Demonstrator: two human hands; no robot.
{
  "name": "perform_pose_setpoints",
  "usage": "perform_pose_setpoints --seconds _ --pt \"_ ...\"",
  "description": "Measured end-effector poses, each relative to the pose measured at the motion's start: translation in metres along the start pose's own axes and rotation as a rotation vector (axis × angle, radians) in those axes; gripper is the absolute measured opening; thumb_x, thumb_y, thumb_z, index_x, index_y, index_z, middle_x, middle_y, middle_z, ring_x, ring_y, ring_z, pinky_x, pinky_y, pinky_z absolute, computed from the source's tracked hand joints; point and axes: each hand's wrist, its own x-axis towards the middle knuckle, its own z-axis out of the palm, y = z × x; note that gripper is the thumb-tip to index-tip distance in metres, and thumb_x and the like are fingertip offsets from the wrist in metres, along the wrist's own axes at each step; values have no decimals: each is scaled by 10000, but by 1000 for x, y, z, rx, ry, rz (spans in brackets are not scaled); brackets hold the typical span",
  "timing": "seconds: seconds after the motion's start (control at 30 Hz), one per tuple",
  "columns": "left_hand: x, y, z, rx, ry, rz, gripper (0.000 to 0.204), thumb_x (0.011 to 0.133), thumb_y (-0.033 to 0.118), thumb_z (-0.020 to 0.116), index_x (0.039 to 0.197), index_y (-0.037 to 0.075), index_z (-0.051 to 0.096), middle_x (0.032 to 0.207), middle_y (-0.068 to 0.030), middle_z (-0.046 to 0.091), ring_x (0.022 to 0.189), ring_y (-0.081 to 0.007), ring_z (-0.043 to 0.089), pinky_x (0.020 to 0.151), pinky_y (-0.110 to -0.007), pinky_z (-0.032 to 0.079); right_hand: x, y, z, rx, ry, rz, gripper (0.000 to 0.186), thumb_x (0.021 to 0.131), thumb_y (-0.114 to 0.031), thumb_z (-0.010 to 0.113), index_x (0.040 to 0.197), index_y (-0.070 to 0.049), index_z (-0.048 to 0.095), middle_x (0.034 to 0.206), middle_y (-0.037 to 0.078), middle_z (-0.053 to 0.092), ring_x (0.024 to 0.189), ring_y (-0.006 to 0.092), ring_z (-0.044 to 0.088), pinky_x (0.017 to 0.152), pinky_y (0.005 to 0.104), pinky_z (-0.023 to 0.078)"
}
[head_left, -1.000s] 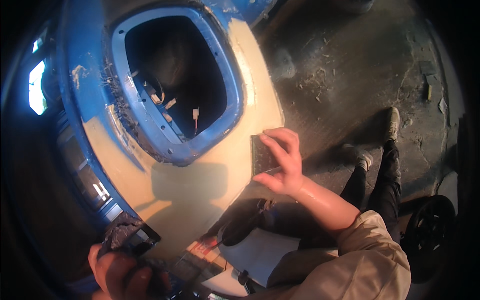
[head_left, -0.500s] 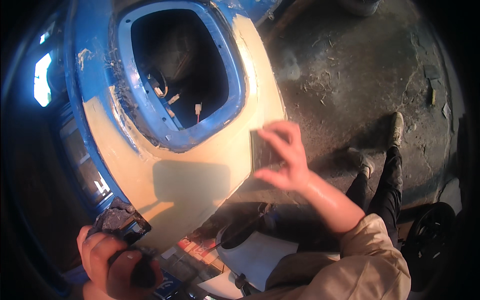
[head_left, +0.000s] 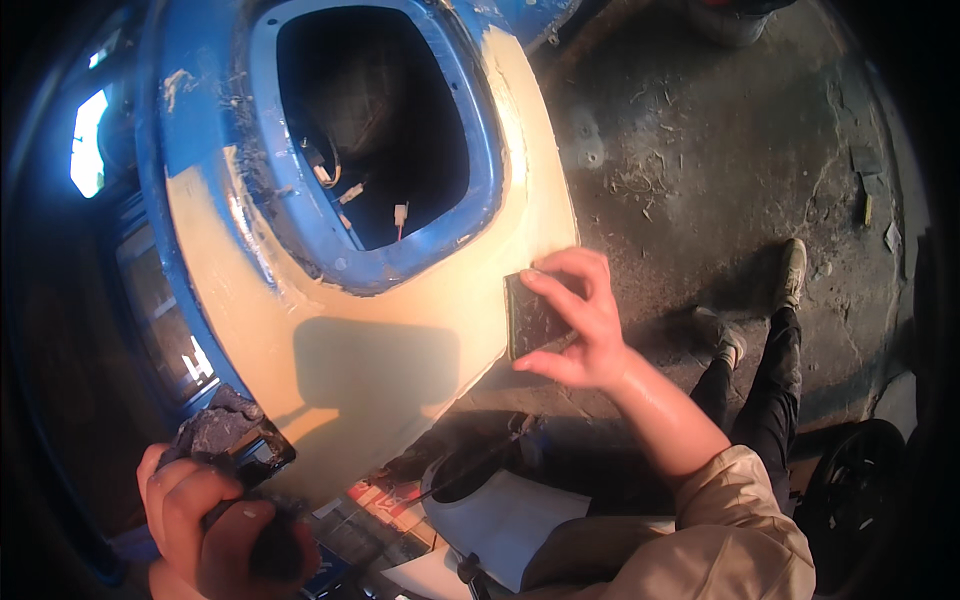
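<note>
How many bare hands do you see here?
2: the bare left hand at lower left, gripping crumpled dark-grey material; the bare right hand right of centre, holding a dark rectangular pad. No others show.

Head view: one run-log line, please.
left hand: gripping crumpled grey wad | right hand: gripping dark flat pad at cream panel edge | white connector: inside blue-rimmed opening

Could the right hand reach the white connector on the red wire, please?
Probably yes: the opening looks uncovered, though the dark plate in the right hand may hinder gripping the white connector.
</note>
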Motion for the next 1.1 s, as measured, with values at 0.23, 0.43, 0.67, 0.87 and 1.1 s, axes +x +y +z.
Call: perform_pose_setpoints --seconds 0.23,0.43,0.67,0.87,1.1 --pt "1 1 8 -9 27 5 368 622 88 689 956 58 538 1011 -174 526 913 -347 551 853 -574 440 64 57 1 88 122 123 749 788 -524 839 1351 -67 656 1238 145 552 1162 311 502 1026 435 418" --pt "0 0 6 -2 11 -1 365 624 93 682 953 53 530 1003 -178 530 913 -352 554 859 -578 441 -3 16 1 28 12 55 770 767 -556 848 1323 -52 674 1235 147 549 1163 314 520 1020 437 423" --pt "4 5 4 22 -14 -45 382 646 113 682 989 45 529 1019 -184 535 919 -368 556 910 -604 425 58 56 -3 62 105 157 729 786 -442 862 1367 -61 642 1292 168 521 1185 328 522 1026 420 451" --pt "0 4 5 17 3 -34 386 646 114 684 993 46 530 1022 -185 534 924 -369 555 920 -611 420 0 17 -4 24 -40 13 768 757 -564 847 1311 -57 687 1216 136 558 1140 306 518 1025 440 417" --pt "3 5 7 18 27 -26 391 646 116 688 998 48 530 1025 -187 533 930 -370 555 931 -618 414 58 54 -3 84 129 230 730 783 -414 866 1371 -45 637 1288 152 522 1170 313 527 1028 417 443"
